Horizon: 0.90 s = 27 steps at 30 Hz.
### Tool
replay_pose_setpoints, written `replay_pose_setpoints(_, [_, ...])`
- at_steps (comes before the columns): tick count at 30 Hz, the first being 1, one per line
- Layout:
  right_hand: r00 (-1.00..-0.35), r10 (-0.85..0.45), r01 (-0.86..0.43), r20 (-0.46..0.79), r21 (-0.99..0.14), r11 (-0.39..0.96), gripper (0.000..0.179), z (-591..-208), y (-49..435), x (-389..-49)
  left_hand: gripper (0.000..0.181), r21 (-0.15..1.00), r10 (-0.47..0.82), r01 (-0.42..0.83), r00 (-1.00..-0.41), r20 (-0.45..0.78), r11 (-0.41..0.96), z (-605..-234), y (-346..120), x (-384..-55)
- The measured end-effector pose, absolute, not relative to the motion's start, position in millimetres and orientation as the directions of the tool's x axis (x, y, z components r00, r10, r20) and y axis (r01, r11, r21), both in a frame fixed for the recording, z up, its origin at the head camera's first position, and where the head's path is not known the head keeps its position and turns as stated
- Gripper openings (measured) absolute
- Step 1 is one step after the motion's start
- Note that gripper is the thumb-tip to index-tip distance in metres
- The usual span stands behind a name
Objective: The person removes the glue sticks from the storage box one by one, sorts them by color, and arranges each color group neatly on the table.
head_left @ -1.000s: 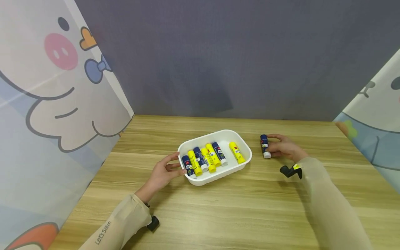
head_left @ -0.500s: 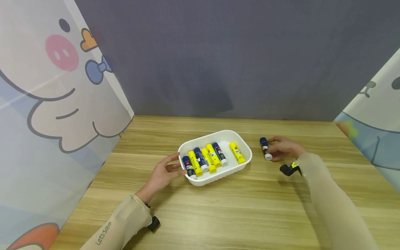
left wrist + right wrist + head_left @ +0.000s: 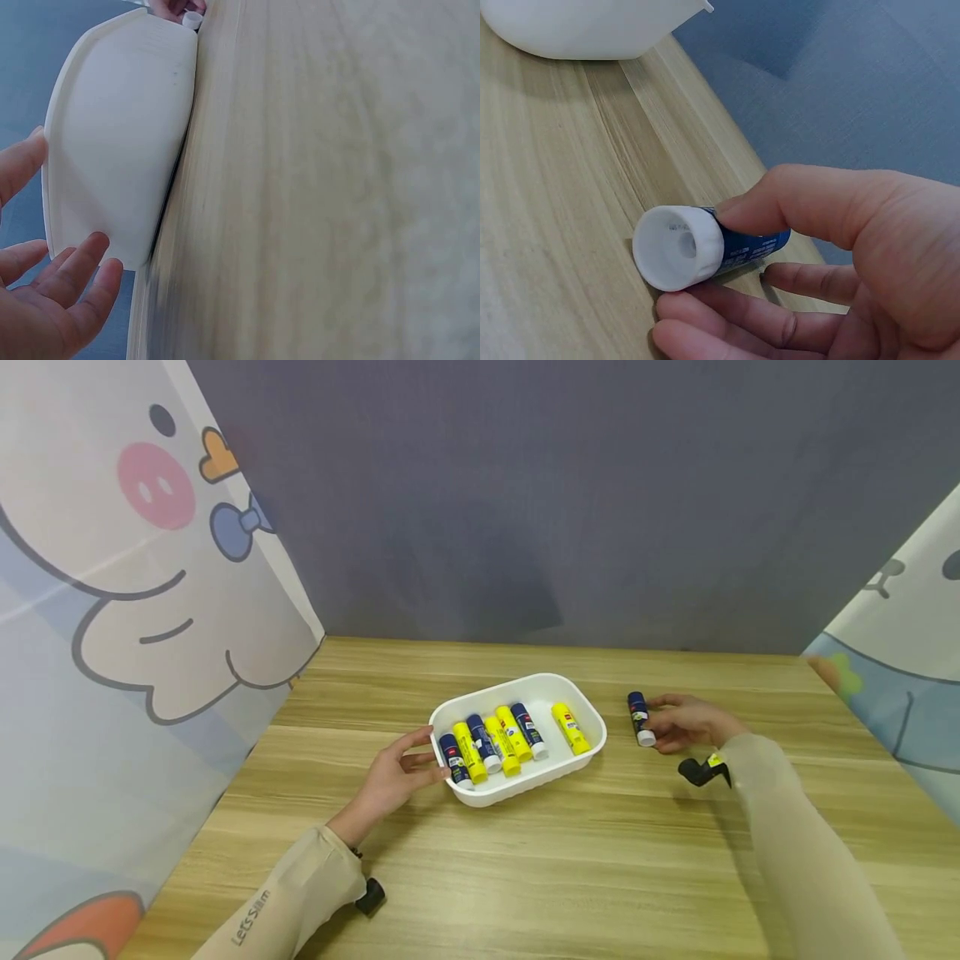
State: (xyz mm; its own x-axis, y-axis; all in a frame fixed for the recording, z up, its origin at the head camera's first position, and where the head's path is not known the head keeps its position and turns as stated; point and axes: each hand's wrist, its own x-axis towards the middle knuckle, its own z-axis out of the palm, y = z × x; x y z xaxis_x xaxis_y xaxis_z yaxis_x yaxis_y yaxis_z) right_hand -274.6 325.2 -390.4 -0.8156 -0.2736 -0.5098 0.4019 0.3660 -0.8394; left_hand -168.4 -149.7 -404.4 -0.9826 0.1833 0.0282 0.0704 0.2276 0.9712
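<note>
A white plastic tray [image 3: 555,768] holds several glue sticks, some yellow and some dark blue with white ends. At its left end my left hand [image 3: 393,781] touches the rim and outer wall with relaxed, spread fingers [image 3: 71,277]. To the right of the tray, my right hand [image 3: 686,724] holds a dark blue glue stick [image 3: 637,714] between thumb and fingers. In the right wrist view the glue stick [image 3: 746,244] lies on its side close over the table, its hollow white end facing the camera. The thumb presses on its top and the fingers lie beneath and beside it.
The wooden table [image 3: 510,877] runs back to a dark grey panel [image 3: 480,510]. Cartoon-printed sheets [image 3: 172,627] stand along both sides. Inside the tray, one yellow glue stick [image 3: 572,728] lies apart from the row at the left.
My right hand and the blue glue stick have shifted slightly nearer to me. The left hand and the tray stay in place.
</note>
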Motion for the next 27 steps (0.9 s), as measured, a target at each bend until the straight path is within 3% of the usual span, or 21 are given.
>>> replay_pose_setpoints(15, [-0.871,-0.246,0.301,-0.425,-0.858,0.417,0.072,-372,333,-273,0.071,0.969,0.183,0.079,-0.982,0.036,0.232,-404,-149,-169])
replay_pose_setpoints(27, [-0.906,-0.293,0.167,-0.306,-0.894,0.417,0.071,-347,311,-268,0.071,0.971,0.184,0.070,-0.982,0.028,0.228,-405,-149,-170])
